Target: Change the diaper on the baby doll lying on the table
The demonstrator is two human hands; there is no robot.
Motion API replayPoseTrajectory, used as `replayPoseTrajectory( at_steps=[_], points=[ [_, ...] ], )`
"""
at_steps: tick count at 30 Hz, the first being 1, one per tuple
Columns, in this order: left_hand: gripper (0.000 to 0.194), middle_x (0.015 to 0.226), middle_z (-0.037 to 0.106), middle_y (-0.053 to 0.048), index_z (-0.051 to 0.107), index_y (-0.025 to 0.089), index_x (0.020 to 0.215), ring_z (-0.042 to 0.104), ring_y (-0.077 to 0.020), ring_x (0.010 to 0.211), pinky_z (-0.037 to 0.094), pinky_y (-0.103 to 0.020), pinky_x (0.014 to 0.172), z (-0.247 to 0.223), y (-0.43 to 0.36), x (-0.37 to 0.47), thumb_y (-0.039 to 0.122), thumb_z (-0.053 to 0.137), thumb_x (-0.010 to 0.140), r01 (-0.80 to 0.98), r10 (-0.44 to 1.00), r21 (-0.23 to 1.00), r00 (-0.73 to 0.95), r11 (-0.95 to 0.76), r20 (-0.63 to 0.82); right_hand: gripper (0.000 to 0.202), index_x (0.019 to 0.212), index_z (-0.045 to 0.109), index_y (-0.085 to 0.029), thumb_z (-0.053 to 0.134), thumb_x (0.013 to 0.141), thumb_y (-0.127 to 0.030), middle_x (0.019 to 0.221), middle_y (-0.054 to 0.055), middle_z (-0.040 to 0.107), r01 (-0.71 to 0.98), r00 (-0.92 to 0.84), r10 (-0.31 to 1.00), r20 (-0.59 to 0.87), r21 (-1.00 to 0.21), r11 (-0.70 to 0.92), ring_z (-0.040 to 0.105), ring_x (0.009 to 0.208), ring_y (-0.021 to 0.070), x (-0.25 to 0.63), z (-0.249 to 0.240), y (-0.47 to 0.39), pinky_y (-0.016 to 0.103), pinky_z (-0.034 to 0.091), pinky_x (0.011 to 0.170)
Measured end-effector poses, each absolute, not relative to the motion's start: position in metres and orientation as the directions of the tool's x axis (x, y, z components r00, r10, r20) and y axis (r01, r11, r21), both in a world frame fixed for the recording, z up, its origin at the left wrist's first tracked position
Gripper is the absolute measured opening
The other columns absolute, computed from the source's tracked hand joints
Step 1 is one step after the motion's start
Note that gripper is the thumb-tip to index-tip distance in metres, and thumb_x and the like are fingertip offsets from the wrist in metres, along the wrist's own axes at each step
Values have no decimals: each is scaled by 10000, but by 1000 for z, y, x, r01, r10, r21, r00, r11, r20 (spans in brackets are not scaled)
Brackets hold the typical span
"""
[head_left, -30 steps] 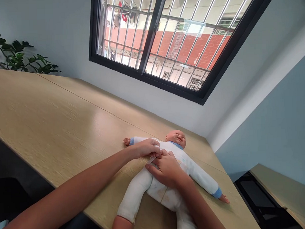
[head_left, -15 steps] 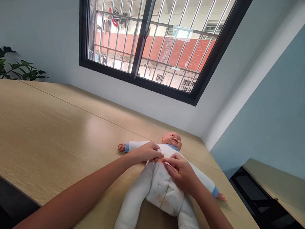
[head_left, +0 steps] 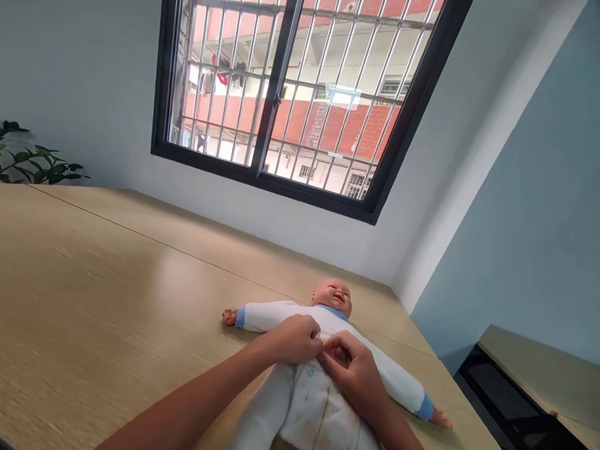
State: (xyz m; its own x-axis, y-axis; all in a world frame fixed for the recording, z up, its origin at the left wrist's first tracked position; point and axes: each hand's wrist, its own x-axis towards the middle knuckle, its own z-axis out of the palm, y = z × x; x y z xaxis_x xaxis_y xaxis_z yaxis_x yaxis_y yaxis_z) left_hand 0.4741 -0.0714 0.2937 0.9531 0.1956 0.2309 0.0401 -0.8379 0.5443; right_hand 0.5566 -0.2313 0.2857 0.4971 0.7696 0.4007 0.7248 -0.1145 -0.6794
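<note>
A baby doll (head_left: 332, 296) lies on its back on the table, arms spread, its head toward the window. It wears a white outfit (head_left: 319, 408) with blue cuffs and collar, and stains show low on the front. My left hand (head_left: 299, 338) is closed at the doll's middle, its fingers pinching the cloth near the waist. Right beside it, my right hand (head_left: 353, 371) pinches the cloth with thumb and forefinger, the other fingers curled. The fingertips of both hands nearly meet. What lies exactly between them is hidden. The doll's lower legs run out of view.
The pale wooden table (head_left: 110, 284) stretches far to the left, with a seam across it. A barred window (head_left: 286, 107) is in the wall behind. A leafy plant (head_left: 36, 162) stands beyond the table's left end. A dark-fronted cabinet (head_left: 507, 388) is at the lower right.
The view has tilted up, so the doll and hands sit lower in it. My right fingers have drawn in and curled more. The skin-coloured patch at the doll's waist is now mostly covered.
</note>
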Motion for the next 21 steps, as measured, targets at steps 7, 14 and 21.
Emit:
replayPoseTrajectory(
  at_steps=[7,14,21],
  points=[
    [215,706,622,-59,569,174,669,474,-168,619,284,-308,546,291,-65,466,276,449,815,-72,50,632,984,-772,174,229,863,635,-161,670,800,-379,802,12,579,647,454,830,324,-761,-57,494,709,147,566,291,-245,244,396,633],
    [279,585,559,-9,531,178,600,435,-140,559,229,-314,511,279,-73,469,391,583,772,74,282,632,930,-771,234,295,781,615,-172,585,866,-453,676,5,560,613,674,624,394,-770,-176,482,617,157,575,277,-269,262,379,570],
    [136,776,666,-26,695,183,773,565,-153,702,392,-258,614,286,-76,467,293,615,781,-120,179,622,900,-774,397,265,805,699,-183,572,893,-398,786,47,633,752,534,700,474,-644,-138,553,679,176,571,278,-269,279,424,605]
  ],
)
